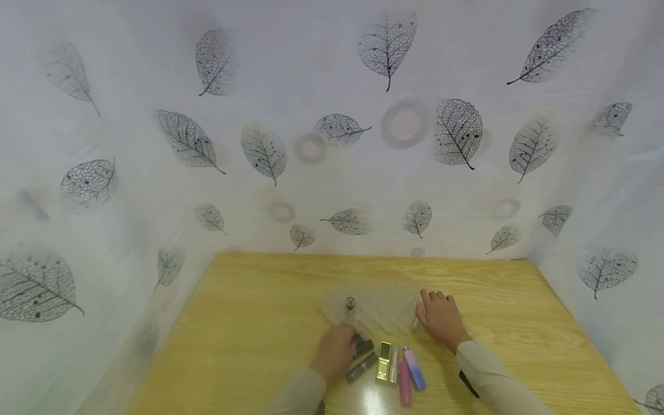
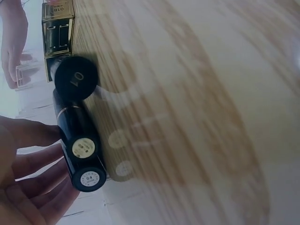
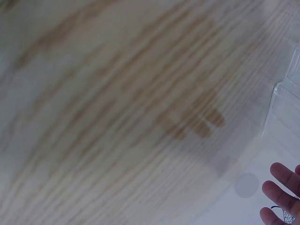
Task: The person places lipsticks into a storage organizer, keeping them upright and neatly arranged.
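My left hand [image 1: 334, 349] is low over the table, thumb and fingers round the black lipstick tubes [image 2: 77, 133] at its fingertips. Two tube ends with round labels face the left wrist camera; one label reads 04. Another black tube end [image 2: 76, 78], marked 01, lies just past them. A clear plastic organizer [image 1: 384, 305] with slanted dividers lies beyond the hands. One tube with a round shiny end [image 1: 350, 304] is in its left part. At the organizer's right end rests my right hand [image 1: 443, 318], its fingers loosely extended in the right wrist view.
Before the organizer lie a dark tube [image 1: 361, 368], a gold lipstick case [image 1: 384, 361], a pale pinkish tube [image 1: 394, 365], a bright pink tube [image 1: 405, 383] and a pink-to-blue tube [image 1: 414, 369]. A leaf-print sheet [image 1: 332, 173] surrounds the wooden table [image 1: 249, 323] at back and sides.
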{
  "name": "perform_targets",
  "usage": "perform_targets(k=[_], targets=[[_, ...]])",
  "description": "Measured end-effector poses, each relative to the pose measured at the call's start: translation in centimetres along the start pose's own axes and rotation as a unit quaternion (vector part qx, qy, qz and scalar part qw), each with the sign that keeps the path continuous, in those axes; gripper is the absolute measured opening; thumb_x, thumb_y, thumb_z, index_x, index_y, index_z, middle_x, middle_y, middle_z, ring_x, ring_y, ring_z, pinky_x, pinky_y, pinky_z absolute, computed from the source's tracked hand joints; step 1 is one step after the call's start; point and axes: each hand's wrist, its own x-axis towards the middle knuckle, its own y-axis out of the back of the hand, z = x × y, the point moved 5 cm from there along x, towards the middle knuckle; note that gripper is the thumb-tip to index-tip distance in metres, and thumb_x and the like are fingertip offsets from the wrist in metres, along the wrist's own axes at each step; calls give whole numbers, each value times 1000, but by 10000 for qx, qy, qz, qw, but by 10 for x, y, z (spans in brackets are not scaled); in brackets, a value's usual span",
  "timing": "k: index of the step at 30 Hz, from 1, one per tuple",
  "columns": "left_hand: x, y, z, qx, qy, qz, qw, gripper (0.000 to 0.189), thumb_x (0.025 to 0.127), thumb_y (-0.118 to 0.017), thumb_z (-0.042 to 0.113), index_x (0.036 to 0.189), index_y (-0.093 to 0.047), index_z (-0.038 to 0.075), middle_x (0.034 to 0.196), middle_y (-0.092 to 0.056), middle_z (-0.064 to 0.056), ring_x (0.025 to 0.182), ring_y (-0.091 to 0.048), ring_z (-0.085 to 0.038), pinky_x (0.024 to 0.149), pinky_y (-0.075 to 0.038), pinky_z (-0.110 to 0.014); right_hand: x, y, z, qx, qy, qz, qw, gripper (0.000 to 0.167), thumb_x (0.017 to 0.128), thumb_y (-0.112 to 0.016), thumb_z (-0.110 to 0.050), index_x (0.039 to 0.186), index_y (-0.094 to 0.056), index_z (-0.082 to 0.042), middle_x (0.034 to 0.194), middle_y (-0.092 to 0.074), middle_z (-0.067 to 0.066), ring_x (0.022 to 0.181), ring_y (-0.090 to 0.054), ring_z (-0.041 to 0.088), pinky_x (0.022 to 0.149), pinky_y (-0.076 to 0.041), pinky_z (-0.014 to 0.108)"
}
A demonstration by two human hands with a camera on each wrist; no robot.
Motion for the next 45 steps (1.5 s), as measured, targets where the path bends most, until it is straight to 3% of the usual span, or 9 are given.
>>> perform_targets(k=[7, 16, 39, 45], targets=[[2, -7, -1, 132, 186, -71, 9997, 17, 82, -68, 16, 96, -64, 9, 82, -59, 2, 70, -52, -8, 64, -50, -23, 0, -1, 0, -15, -8, -52, 10000, 25, 88, -51, -25, 97, -51, -1, 76, -59, 13, 75, -59, 33, 67, -47, 48], [5, -11, -2, 256, 94, 11, 9996, 14, 79, -69, 13, 91, -65, 8, 78, -59, 1, 66, -51, -8, 60, -47, -21, 0, 1, 0, 0, 35, 69, 10000, 24, 87, -52, -24, 96, -52, -1, 75, -59, 12, 74, -58, 32, 66, -47, 48], [5, -9, 0, 478, -10, 208, 9986, 19, 77, -71, 15, 95, -66, 9, 81, -60, 2, 69, -51, -7, 60, -47, -20, 0, -1, 1, -76, 43, 95, 9999, 23, 87, -52, -24, 94, -51, -2, 73, -58, 11, 72, -58, 31, 64, -47, 47], [4, -5, 3, 346, -18, 276, 9990, 22, 77, -71, 15, 97, -65, 9, 83, -61, 2, 70, -52, -7, 62, -47, -20, -1, -1, 0, -77, 43, 98, 9999, 23, 87, -53, -24, 94, -51, -2, 73, -58, 11, 71, -58, 30, 63, -46, 46]])
